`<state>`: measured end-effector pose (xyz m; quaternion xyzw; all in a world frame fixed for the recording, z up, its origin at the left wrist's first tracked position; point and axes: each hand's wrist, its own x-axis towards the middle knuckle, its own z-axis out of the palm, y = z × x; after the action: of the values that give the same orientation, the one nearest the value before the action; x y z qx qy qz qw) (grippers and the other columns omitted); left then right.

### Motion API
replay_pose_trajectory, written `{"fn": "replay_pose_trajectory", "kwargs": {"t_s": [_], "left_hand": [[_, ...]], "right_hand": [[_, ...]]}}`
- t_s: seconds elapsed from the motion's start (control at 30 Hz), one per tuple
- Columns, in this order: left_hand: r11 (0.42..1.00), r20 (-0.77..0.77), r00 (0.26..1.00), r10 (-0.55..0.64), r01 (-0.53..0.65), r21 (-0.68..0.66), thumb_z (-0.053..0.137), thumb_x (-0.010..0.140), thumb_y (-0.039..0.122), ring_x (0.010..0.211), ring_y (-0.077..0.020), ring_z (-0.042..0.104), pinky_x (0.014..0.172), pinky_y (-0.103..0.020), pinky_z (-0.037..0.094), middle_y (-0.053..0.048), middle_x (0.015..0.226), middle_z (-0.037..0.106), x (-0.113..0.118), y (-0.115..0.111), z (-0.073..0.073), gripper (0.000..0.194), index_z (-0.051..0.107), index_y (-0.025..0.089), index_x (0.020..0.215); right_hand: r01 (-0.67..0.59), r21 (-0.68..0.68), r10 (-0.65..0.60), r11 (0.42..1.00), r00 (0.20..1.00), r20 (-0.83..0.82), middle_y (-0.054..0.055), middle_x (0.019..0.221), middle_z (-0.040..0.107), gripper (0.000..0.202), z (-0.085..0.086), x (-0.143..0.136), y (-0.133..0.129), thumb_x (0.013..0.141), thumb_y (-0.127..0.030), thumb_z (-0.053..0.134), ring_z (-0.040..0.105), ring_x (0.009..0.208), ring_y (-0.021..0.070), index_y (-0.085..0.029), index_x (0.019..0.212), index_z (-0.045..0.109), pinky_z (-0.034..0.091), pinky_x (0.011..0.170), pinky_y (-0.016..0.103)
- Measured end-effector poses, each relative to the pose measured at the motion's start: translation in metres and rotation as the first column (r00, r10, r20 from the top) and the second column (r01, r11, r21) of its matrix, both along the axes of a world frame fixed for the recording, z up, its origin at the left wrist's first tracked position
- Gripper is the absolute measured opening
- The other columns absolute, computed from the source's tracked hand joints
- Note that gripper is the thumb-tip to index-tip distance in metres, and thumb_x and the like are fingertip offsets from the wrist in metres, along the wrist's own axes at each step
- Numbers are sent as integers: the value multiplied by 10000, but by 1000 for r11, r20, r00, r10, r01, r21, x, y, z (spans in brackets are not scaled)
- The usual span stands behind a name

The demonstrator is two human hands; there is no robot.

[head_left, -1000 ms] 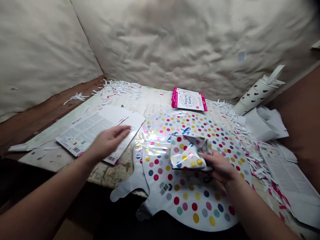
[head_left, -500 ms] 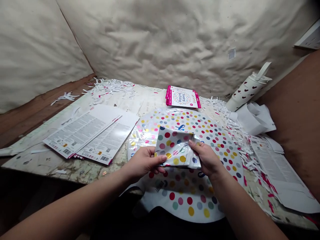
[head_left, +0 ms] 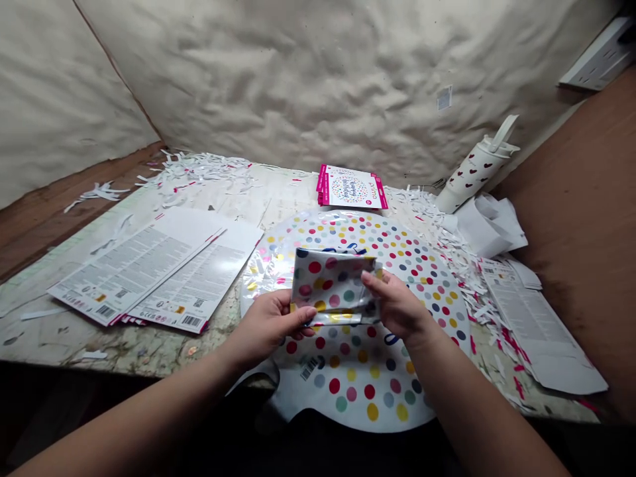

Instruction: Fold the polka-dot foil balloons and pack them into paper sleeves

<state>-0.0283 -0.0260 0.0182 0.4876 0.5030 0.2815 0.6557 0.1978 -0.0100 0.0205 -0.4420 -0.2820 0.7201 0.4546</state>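
Wrinkled cream lining (head_left: 298, 86) covered the back wall; a white socket panel (head_left: 596, 63) was fixed at upper right. Worktable (head_left: 278, 185), one, pale and stained. Contents, as they lay:

Item: folded spotted foil (head_left: 335, 281), one, held up above the large round spotted sheet (head_left: 368, 374), long axis running roughly side to side, directly between the two hands.

Item: left hand (head_left: 268, 323), closed on the foil's lower left corner, thumb over the front face.

Item: right hand (head_left: 400, 308), pinching the right end, thumb higher up on the face. Neither grip was wide; both hands touched the piece, so neither was nearer. Whether the fingers behind it met could not be told.

Item: pink-edged printed packets (head_left: 352, 187), stacked just beyond the round sheet.

Item: printed card sleeves (head_left: 144, 265), overlapping, on the left.

Item: heart-patterned bottle (head_left: 472, 171), tilted, beside crumpled white paper (head_left: 489, 225), right.

Sundries: shredded paper strips (head_left: 209, 173), heaped at far left, with more scattered on the right.
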Motion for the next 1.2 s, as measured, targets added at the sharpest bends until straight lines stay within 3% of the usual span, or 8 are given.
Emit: {"fn": "replay_pose_trajectory", "kwargs": {"t_s": [0.4, 0.5, 0.7, 0.77, 0.83, 0.9, 1.03, 1.2], "left_hand": [[992, 28, 996, -86, 88, -85, 682, 724, 383, 633, -143, 654, 535, -201, 489, -35, 726, 673, -4, -7, -2, 302, 598, 122, 851], [994, 38, 997, -66, 69, -86, 663, 736, 409, 653, -146, 657, 537, -199, 484, -37, 754, 678, 1, -13, -4, 325, 583, 136, 894], [949, -276, 943, -184, 244, 200, 496, 774, 591, 805, -211, 643, 717, -314, 502, -85, 865, 689, -31, 16, 11, 484, 638, 146, 902], [880, -629, 775, 59, 257, 400, 418, 770, 660, 1132, -274, 507, 945, -393, 395, -119, 1208, 581, -74, 42, 17, 638, 594, 160, 1124], [895, -895, 266, 358, 175, 410, 463, 664, 743, 1302, -405, 247, 1001, -524, 274, -213, 1426, 305, -124, 64, 18, 944, 407, 74, 1326], [975, -984, -24, 178, 143, 172, 457, 659, 737, 1263, -456, 291, 935, -518, 336, -301, 1410, 261, -166, 77, 13, 1036, 331, -27, 1347], [968, -999, -30, 39, 249, 30, 361, 826, 478, 1009, -317, 587, 811, -360, 436, -191, 1182, 588, -200, 84, 7, 557, 571, 98, 1176], [925, -973, -99, 211, 342, 165, 305, 849, 281, 973, -335, 589, 804, -399, 421, -187, 1010, 651, -164, 68, 30, 417, 616, 103, 1062]], "right_hand": [[249, 90, -252, 964, 967, 30, -13, 633, 674, 258, 1, -8, 9, 655, -412, 734, 655, 635, 159, -200, 737, 612, 540, 596, 249], [155, 5, -155, 988, 986, -58, 26, 701, 703, 389, 1, -7, 4, 708, -559, 622, 682, 732, 223, -200, 859, 629, 561, 611, 314], [-17, -173, 4, 985, 997, -77, 44, 873, 723, 420, -3, -2, -14, 633, -181, 759, 690, 803, 231, -194, 1028, 615, 579, 715, 333], [80, -225, -92, 971, 995, -44, 55, 887, 723, 360, -8, 10, -15, 676, -163, 723, 693, 791, 229, -181, 1021, 621, 586, 724, 344], [191, -253, -200, 948, 980, -10, 44, 904, 722, 337, -14, 25, -14, 691, -133, 700, 695, 785, 221, -187, 1015, 623, 591, 732, 345], [273, -272, -281, 923, 960, 9, 31, 920, 721, 345, -19, 38, -15, 698, -103, 683, 695, 789, 217, -198, 1024, 620, 592, 743, 351], [299, -297, -316, 907, 949, -7, 43, 944, 717, 366, -27, 48, -19, 718, -94, 656, 687, 836, 240, -195, 1066, 605, 582, 780, 388], [311, -253, -319, 916, 948, 12, 39, 954, 716, 367, -27, 51, -20, 720, -109, 659, 681, 865, 241, -217, 1066, 605, 593, 760, 365]]}}
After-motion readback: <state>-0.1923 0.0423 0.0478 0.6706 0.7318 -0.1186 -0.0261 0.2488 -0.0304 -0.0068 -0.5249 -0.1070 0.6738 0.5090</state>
